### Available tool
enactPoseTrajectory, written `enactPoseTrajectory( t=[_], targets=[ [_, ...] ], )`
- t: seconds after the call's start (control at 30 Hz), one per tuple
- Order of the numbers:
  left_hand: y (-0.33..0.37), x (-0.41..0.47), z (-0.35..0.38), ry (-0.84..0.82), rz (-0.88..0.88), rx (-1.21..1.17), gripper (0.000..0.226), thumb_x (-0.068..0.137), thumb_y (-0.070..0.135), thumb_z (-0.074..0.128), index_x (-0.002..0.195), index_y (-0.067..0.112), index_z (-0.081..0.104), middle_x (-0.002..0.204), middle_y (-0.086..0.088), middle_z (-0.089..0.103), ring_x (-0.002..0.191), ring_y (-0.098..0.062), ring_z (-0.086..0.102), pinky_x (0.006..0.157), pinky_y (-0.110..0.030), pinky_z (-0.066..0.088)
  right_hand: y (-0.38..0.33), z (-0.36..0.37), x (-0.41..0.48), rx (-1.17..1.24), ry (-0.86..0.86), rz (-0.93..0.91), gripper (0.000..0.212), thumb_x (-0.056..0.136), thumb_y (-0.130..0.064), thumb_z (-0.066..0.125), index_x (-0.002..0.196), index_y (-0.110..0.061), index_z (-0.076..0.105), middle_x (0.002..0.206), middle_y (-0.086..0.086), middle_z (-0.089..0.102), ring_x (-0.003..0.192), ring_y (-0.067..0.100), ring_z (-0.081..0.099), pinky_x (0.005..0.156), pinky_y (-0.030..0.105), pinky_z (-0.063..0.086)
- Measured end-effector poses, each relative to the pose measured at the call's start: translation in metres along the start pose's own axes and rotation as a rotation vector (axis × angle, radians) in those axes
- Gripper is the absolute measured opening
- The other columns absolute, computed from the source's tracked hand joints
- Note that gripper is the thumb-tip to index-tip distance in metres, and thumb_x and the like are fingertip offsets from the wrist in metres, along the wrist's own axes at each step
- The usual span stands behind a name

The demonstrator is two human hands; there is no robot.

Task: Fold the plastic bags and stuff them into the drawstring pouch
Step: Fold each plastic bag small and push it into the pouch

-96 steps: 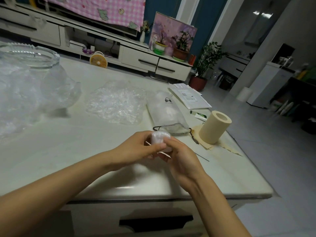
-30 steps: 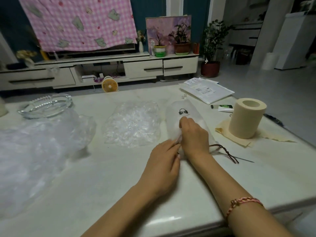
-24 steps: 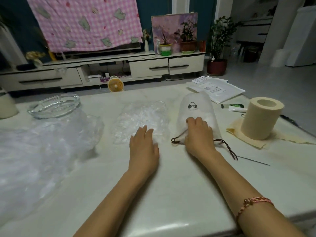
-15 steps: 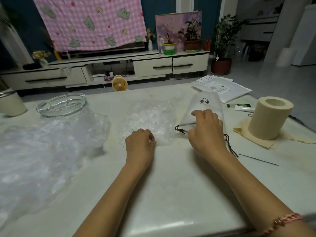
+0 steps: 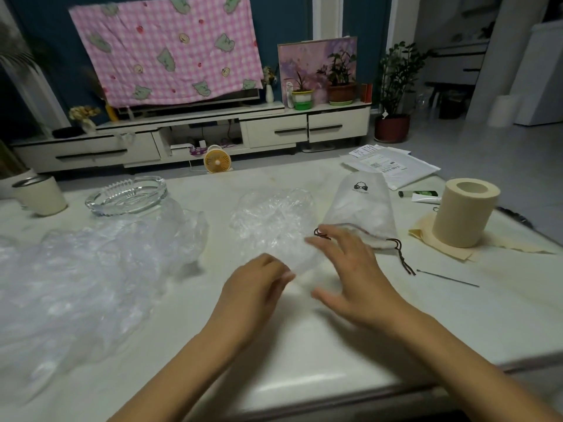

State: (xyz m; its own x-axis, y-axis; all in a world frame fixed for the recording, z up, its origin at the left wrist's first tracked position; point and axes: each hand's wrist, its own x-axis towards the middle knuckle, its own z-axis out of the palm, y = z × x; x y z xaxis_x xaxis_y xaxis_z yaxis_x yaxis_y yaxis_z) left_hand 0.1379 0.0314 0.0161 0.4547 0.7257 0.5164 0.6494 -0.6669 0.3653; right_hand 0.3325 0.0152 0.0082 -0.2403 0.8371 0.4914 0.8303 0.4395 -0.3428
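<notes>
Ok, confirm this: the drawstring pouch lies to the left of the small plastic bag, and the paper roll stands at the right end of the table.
Not quite. The head view shows the drawstring pouch lying to the right of the small plastic bag, not to its left. The paper roll does stand at the right end of the table.

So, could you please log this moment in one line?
left hand grips plastic bag | right hand spread, empty | drawstring pouch beside bag
</notes>
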Motion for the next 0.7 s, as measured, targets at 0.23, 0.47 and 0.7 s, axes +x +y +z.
enactPoseTrajectory(
  t=[0.23,0.47,0.7],
  targets=[
    [0.018,-0.022,-0.047,0.098,-0.334,-0.434,0.020,0.093,0.022,0.054,0.076,0.023,0.065,0.045,0.006,0.051,0.034,-0.002,0.044,0.039,-0.014,0.035,-0.042,-0.022,-0.006,0.889,0.039,0.341,0.020,0.078,-0.011,0.074,0.068,-0.013,0.056,0.068,0.007,0.056,0.067,0.016,0.050,0.066,0.026,0.041],
    [0.015,-0.023,-0.073,-0.056,-0.637,-0.628,0.022,0.079,0.042,0.064,0.075,0.022,0.073,0.073,-0.007,0.058,0.047,-0.004,0.044,0.048,-0.021,0.032,-0.060,-0.025,-0.018,1.028,0.054,0.614,0.012,0.089,-0.019,0.062,0.083,-0.008,0.061,0.066,0.007,0.045,0.046,0.007,0.040,0.040,0.016,0.040],
    [0.028,-0.031,-0.084,0.097,-0.328,-0.572,0.004,0.081,0.018,0.072,0.083,0.021,0.070,0.078,0.007,0.068,0.077,-0.004,0.063,0.069,-0.013,0.047,-0.055,-0.028,-0.011,1.183,0.179,0.469,0.014,0.089,0.003,0.054,0.090,-0.009,0.062,0.087,0.001,0.067,0.081,0.009,0.061,0.076,0.020,0.048]
  ],
)
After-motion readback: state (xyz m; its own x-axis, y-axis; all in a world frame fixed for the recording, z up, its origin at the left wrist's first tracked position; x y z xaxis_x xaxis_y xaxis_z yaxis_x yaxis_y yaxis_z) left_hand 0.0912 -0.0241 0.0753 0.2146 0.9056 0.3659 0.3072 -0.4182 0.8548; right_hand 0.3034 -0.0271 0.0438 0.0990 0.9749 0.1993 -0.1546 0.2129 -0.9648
